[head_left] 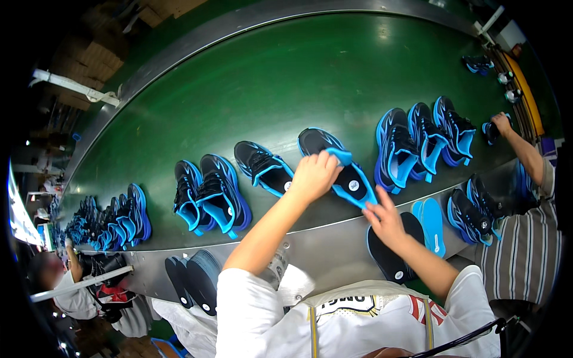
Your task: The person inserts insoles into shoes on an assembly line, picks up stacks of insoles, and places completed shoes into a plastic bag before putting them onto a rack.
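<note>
A black and blue sneaker [320, 141] lies on the green belt in front of me, its opening toward me and a round white sticker on the insole. The fingers of my left hand [317, 175] are closed on its light-blue tongue, pulling it up. At the heel, my right hand [388, 223] has its fingers stretched and apart, the tips touching or very near the collar's rim. Another sneaker [255, 160] sits just left, partly behind my left wrist. Below my right hand are black insoles [387, 255] on the metal ledge, partly covered by my forearm.
Sneaker pairs stand left [222, 190] and right [394, 140] on the green belt [268, 77]. Along the metal ledge [325, 238] are stacked black insoles [202, 277] and blue insoles [431, 224]. A co-worker's hand [501, 124] touches a shoe at far right; another person sits far left.
</note>
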`<control>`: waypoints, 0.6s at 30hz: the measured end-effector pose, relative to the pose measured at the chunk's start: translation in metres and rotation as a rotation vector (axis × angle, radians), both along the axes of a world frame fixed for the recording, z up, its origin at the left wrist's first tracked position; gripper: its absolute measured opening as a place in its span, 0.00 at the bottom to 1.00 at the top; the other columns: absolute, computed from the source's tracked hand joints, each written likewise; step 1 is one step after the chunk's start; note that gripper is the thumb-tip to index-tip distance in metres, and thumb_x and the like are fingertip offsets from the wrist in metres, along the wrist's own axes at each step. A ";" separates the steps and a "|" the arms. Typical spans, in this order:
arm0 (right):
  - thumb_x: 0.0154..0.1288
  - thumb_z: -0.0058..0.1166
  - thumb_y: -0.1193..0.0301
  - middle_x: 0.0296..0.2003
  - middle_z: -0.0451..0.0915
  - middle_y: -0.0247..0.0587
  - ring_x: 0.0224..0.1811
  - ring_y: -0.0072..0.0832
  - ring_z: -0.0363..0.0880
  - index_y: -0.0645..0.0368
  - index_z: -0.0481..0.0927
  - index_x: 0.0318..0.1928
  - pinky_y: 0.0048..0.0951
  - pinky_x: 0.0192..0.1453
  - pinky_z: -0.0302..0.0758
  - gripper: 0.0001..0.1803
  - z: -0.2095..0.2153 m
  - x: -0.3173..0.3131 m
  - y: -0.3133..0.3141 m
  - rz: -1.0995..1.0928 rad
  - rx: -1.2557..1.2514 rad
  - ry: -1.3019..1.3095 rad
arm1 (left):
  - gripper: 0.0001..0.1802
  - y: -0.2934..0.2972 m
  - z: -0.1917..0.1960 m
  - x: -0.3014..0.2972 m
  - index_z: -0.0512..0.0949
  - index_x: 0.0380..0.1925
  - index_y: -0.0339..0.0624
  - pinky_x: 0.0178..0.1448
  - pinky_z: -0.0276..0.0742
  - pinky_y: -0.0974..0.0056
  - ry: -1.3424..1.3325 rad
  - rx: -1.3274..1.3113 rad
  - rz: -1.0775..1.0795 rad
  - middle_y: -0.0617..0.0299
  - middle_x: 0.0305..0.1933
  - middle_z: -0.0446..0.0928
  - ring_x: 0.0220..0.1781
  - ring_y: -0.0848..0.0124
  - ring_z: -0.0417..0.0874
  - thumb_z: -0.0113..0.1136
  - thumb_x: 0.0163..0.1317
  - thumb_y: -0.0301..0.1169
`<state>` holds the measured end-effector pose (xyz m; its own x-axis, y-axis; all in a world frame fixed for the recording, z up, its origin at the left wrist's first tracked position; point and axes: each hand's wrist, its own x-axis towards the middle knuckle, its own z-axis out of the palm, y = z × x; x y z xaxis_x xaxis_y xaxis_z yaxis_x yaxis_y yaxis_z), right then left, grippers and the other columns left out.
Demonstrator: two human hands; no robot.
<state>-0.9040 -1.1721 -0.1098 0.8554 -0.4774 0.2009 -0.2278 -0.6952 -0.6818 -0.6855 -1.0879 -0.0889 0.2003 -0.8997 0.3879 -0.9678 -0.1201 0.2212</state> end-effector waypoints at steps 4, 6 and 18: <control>0.50 0.57 0.70 0.52 0.63 0.60 0.42 0.47 0.73 0.61 0.77 0.33 0.34 0.45 0.71 0.10 -0.005 -0.013 0.019 0.023 0.176 -0.023 | 0.12 0.018 0.006 -0.015 0.65 0.19 0.45 0.23 0.59 0.66 -0.256 -0.043 -0.027 0.64 0.19 0.61 0.19 0.69 0.66 0.58 0.47 0.36; 0.52 0.55 0.69 0.52 0.63 0.60 0.39 0.47 0.74 0.61 0.77 0.34 0.35 0.44 0.71 0.11 0.001 0.000 0.015 0.043 0.152 -0.014 | 0.10 0.020 0.000 -0.006 0.66 0.20 0.45 0.24 0.60 0.66 -0.315 0.009 0.021 0.64 0.20 0.62 0.20 0.69 0.67 0.56 0.49 0.35; 0.43 0.59 0.64 0.44 0.64 0.46 0.46 0.43 0.63 0.57 0.72 0.42 0.41 0.51 0.60 0.23 0.012 -0.100 0.035 -0.032 -0.178 0.265 | 0.09 0.007 0.070 0.078 0.72 0.21 0.41 0.21 0.54 0.76 0.910 -0.240 0.290 0.74 0.17 0.65 0.18 0.83 0.60 0.54 0.55 0.33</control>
